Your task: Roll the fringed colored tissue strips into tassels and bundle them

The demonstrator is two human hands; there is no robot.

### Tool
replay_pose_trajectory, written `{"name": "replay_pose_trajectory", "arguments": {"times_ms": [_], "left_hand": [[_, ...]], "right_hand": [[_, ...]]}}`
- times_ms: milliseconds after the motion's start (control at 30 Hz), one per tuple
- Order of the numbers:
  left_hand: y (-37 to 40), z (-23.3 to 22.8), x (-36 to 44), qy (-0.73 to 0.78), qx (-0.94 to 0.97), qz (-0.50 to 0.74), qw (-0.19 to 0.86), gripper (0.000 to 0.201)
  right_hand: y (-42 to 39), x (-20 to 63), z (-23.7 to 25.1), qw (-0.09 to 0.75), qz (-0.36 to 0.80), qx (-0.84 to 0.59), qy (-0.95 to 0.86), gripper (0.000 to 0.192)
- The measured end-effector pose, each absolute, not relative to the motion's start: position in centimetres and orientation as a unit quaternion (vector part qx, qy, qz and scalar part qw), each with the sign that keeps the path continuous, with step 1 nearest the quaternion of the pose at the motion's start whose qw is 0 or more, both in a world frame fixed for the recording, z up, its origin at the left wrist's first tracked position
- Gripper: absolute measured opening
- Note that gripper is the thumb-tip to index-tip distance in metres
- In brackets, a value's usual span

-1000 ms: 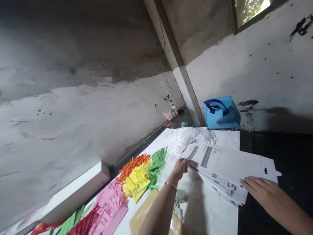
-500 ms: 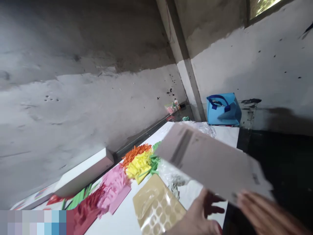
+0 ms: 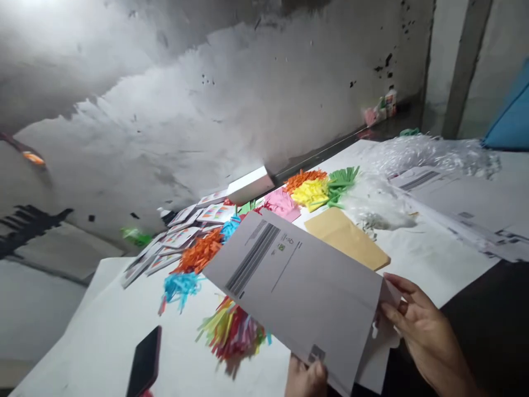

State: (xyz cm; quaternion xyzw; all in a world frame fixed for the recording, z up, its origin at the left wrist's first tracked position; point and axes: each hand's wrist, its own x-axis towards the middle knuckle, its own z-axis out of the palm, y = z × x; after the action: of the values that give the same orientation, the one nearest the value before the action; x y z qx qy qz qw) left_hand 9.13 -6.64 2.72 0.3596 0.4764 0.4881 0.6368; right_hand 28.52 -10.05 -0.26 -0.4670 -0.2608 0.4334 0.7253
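The single head-worn camera is looking forward and down, tilted, sitting close above the white table (image 3: 103,342). It is facing the grey wall (image 3: 206,110) beyond, with no second view sharing the scene.

Stained grey wall (image 3: 173,110) — white table (image 3: 99,342) below.
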Motion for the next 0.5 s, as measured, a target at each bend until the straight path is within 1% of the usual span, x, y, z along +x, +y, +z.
{"name": "replay_pose_trajectory", "arguments": {"times_ms": [67,100,133,200,233,267,300,333,400,500], "left_hand": [[-8.0,1.3,8.3,0.479,0.329,0.5,0.643,0.055],[-8.4,0.8,7.9,0.486,0.317,0.507,0.637,0.056],[-8.6,0.3,7.4,0.494,0.305,0.517,0.629,0.057],[-8.6,-0.1,6.3,0.513,0.291,0.525,0.614,0.059],[-8.5,-0.2,5.8,0.517,0.294,0.519,0.614,0.059],[-8.4,-0.1,5.3,0.513,0.301,0.506,0.625,0.059],[-8.3,0.0,4.9,0.498,0.309,0.495,0.642,0.059],[-8.2,0.2,4.5,0.477,0.315,0.485,0.662,0.059],[-8.1,0.7,4.1,0.434,0.319,0.464,0.703,0.059],[-7.8,1.2,3.7,0.394,0.308,0.424,0.755,0.062]], "right_hand": [[-10.0,25.1,-1.4,0.745,0.409,-0.475,-0.228,0.05],[-10.3,23.9,-1.9,0.744,0.373,-0.499,-0.242,0.047],[-10.6,23.1,-2.2,0.734,0.312,-0.535,-0.278,0.045],[-11.3,22.6,-2.3,0.69,0.121,-0.6,-0.387,0.037],[-11.6,22.9,-1.9,0.656,0.026,-0.602,-0.454,0.031],[-11.7,23.2,-1.2,0.62,-0.047,-0.579,-0.527,0.025],[-11.7,23.6,-0.4,0.586,-0.075,-0.533,-0.605,0.024],[-11.5,23.9,0.5,0.552,-0.064,-0.478,-0.68,0.026],[-10.7,24.2,2.2,0.5,0.01,-0.397,-0.77,0.029],[-9.6,24.1,3.6,0.472,0.112,-0.383,-0.786,0.025]]}}
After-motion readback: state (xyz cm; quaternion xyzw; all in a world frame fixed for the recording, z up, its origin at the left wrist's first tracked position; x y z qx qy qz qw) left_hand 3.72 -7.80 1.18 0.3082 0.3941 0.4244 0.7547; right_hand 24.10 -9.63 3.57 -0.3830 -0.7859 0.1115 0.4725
